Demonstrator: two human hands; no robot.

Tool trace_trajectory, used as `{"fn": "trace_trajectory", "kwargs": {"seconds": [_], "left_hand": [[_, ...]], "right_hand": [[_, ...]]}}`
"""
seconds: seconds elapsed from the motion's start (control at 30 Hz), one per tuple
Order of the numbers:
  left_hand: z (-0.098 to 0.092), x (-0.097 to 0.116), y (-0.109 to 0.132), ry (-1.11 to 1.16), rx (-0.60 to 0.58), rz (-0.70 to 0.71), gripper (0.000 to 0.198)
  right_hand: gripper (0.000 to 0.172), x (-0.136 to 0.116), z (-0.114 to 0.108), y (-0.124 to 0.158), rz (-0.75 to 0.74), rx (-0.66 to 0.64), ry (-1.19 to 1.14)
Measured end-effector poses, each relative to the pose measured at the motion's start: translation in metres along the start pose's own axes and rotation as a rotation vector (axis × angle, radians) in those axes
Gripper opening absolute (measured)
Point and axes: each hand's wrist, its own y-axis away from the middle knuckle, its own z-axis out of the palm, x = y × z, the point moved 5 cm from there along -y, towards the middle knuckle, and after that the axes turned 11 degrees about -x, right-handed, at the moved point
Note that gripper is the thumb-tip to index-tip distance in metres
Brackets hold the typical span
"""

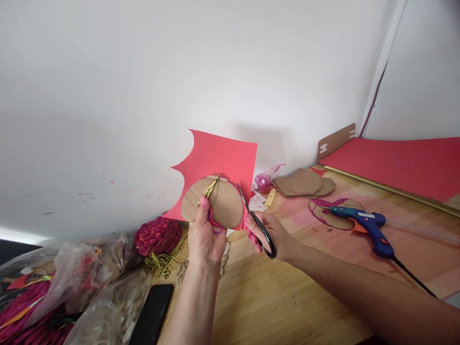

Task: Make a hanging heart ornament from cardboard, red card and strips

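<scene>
My left hand (205, 239) is raised above the wooden table (273, 292) and pinches a round cardboard piece (224, 203) against a red paper sheet (219, 155); yellow and purple strands hang at the thumb. My right hand (273, 235) grips black-handled scissors (256, 221), whose blades point up at the right edge of the cardboard and red paper. The red sheet's left side has a scalloped cut edge.
A blue glue gun (362, 223) lies on a stained cardboard disc at right, its cord trailing off. Cardboard heart shapes (304, 183), a small pink pot (263, 182), a large red sheet (398, 163), a woven pink ball (157, 235), plastic bags (72, 282) and a black phone (153, 314) lie around.
</scene>
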Motion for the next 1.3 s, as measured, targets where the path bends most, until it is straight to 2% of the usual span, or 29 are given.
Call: {"fn": "trace_trajectory", "kwargs": {"seconds": [0.33,0.83,0.97,1.3], "left_hand": [[0.002,0.004,0.0,0.009,-0.007,0.012,0.034],[0.003,0.004,0.002,-0.055,-0.068,-0.065,0.028],[0.003,0.002,0.002,-0.087,-0.074,-0.101,0.033],[0.003,0.008,0.002,-0.071,-0.087,-0.08,0.025]], "right_hand": [[0.051,-0.001,-0.005,0.001,-0.014,0.066,0.053],[0.047,-0.012,-0.007,0.0,-0.059,-0.005,0.1],[0.048,-0.016,-0.01,0.001,-0.067,0.002,0.131],[0.045,-0.02,-0.011,0.003,-0.074,-0.001,0.213]]}}
